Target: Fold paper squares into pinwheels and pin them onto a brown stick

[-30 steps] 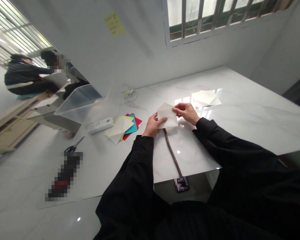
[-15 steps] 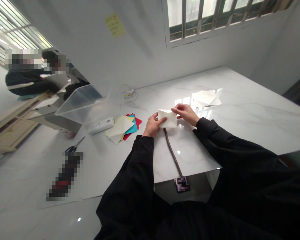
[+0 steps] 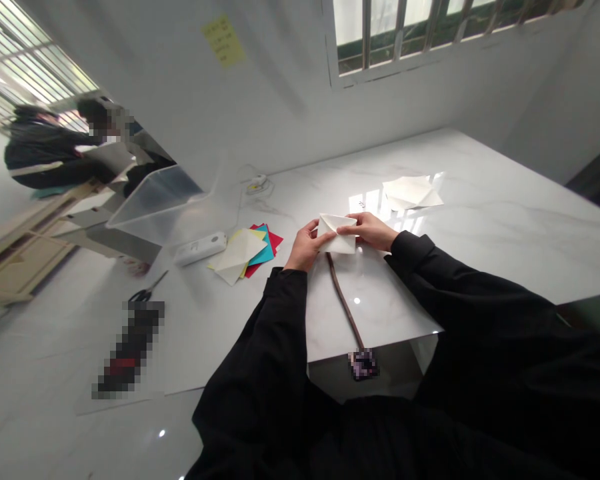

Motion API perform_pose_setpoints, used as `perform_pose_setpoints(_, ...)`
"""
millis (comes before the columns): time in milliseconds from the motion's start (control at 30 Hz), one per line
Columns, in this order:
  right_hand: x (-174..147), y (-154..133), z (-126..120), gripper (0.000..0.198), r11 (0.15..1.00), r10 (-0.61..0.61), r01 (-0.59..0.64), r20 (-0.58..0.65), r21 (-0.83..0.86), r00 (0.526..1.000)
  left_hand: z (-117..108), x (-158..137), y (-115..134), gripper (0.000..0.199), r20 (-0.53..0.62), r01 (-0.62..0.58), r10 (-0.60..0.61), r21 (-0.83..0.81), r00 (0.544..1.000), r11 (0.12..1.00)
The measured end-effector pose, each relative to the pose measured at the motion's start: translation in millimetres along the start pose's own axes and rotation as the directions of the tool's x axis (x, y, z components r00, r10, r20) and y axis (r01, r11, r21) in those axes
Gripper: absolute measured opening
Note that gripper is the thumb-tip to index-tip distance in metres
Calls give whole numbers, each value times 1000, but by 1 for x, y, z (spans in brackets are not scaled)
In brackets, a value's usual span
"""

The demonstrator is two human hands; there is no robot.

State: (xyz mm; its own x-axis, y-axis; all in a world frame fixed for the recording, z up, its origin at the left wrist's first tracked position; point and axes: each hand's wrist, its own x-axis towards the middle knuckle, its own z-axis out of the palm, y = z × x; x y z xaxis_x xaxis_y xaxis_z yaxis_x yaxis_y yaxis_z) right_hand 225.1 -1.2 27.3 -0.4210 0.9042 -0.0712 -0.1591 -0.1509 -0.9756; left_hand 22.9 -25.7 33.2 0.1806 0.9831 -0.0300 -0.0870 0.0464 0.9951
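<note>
A small cream paper envelope [image 3: 341, 244] is held above the white table, its top flap partly raised. My left hand [image 3: 304, 245] grips its left side, thumb lying across the front. From the right, my right hand [image 3: 373, 231] pinches the envelope's upper edge, thumb near the middle. Below the envelope a thin brown stick or cord [image 3: 344, 300] runs over the table toward the front edge, ending at a blurred-out object. Beyond my right hand lie cream paper pieces [image 3: 413, 192].
Left of my hands, coloured envelopes or papers [image 3: 265, 250] lie fanned beside a white power strip [image 3: 200, 248]. Farther left are scissors [image 3: 145, 292], a pixelated dark item [image 3: 129, 353] and a clear plastic bin [image 3: 155, 203]. Two people sit in the background. A yellow note [image 3: 223, 41] hangs on the wall.
My right hand has moved left from the envelope's upper right corner, its thumb now on the front. The flap stands more open. The view has shifted slightly.
</note>
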Motion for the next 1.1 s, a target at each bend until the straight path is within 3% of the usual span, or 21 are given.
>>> perform_pose_setpoints(233,1,-2,1,31,997,63,-63,-4,39,998,-1,1,2,75,-50,0,-2,-37,999,999)
perform_pose_setpoints(500,-4,-6,4,34,996,83,-85,79,21,993,-1,4,-3,66,-121,-75,81,59,989,995)
perform_pose_setpoints(700,-3,-3,4,31,993,116,-117,58,0,991,-3,9,-5,62,-162,-163,191,171,968,972)
perform_pose_setpoints(833,1,1,4,27,996,87,-87,27,-1,996,-1,10,-7,66,-191,-149,170,119,967,982)
perform_pose_setpoints(967,3,4,2,25,999,33,-32,-50,27,998,3,8,-7,71,-119,-72,69,-17,990,997)
perform_pose_setpoints(1100,5,4,-1,27,1000,5,-4,-79,18,997,5,6,-9,74,-51,-61,60,-28,997,998)
